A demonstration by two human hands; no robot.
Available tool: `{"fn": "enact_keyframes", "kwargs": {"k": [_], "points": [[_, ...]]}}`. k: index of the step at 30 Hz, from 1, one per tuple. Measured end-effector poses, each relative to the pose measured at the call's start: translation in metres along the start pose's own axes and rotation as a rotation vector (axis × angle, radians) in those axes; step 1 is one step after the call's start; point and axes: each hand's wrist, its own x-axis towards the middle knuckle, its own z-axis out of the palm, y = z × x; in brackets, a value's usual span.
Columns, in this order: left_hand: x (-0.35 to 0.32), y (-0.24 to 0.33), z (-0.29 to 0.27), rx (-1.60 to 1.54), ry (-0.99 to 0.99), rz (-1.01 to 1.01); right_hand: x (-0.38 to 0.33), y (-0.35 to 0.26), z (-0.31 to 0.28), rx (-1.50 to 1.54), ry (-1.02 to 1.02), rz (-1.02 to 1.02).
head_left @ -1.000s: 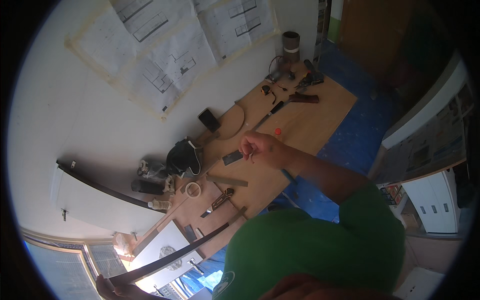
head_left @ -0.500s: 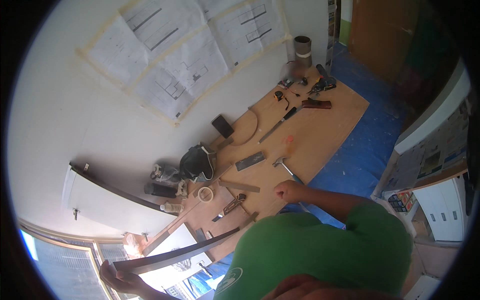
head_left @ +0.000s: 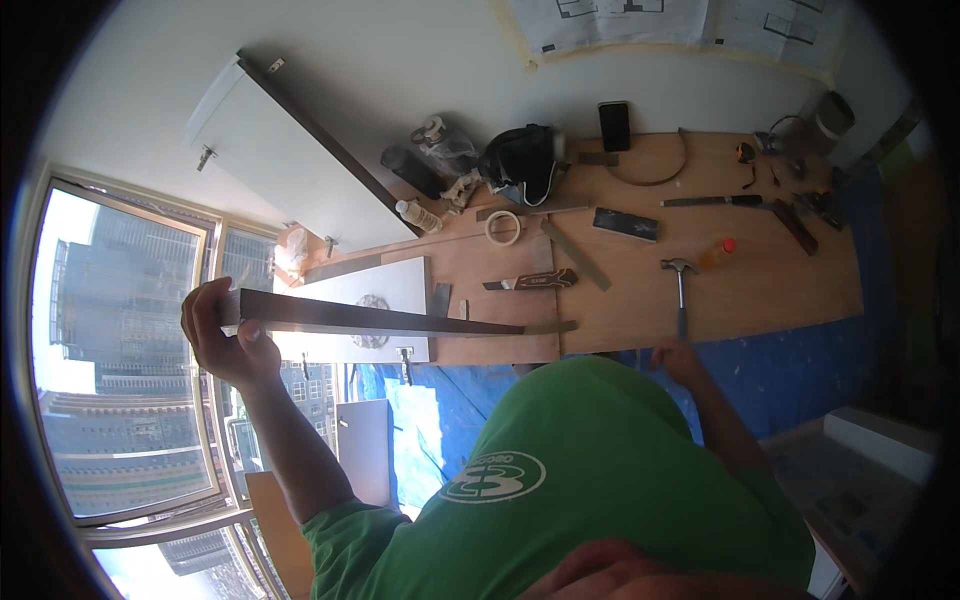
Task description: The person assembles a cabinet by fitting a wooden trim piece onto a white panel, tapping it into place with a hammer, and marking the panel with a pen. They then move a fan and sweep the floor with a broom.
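My left hand [head_left: 232, 335] grips the near end of a long dark-brown strip [head_left: 370, 316], fingers over its top and thumb beneath. The strip runs level to the right, over a white cabinet door [head_left: 400, 285] lying on the workbench. Its far end narrows away near a short grey-brown piece [head_left: 550, 327]. At the bench's front edge, my right hand [head_left: 680, 362] has its fingers curled closed; what they hold, if anything, is hidden. Just beyond it lies a claw hammer [head_left: 681, 290], its handle toward that hand. A utility knife [head_left: 530, 281] lies beyond the strip.
On the wooden workbench [head_left: 790, 270] are a tape roll [head_left: 503, 228], a sanding block [head_left: 626, 224], a handsaw [head_left: 795, 225], a small red-capped bottle [head_left: 722, 252] and a black bag [head_left: 522, 165]. A white panel [head_left: 310, 150] leans on the wall. A window [head_left: 125, 350] stands at left.
The view has swung left, showing more of the window. My left hand still holds the strip, which now appears more level. My right hand now appears closer to the hammer's handle end.
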Motion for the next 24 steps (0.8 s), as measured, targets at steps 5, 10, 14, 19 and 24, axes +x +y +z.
{"fn": "enact_keyframes", "kwargs": {"k": [5, 10, 14, 19, 24], "points": [[0.008, 0.006, 0.0, 0.012, -0.056, 0.088, 0.016, -0.025, -0.022, -0.076, -0.04, 0.346], [0.018, -0.005, -0.005, -0.033, -0.148, 0.144, 0.002, 0.006, -0.03, -0.255, -0.01, 0.38], [0.028, -0.005, 0.0, -0.193, -0.227, 0.149, -0.016, 0.043, -0.029, -0.354, -0.042, 0.468], [0.043, -0.016, 0.007, -0.142, -0.134, 0.36, -0.043, 0.146, -0.022, -0.363, -0.13, 0.607], [0.077, -0.056, -0.018, -0.012, 0.016, 0.318, -0.077, 0.19, -0.035, -0.478, -0.398, 0.685]]}}
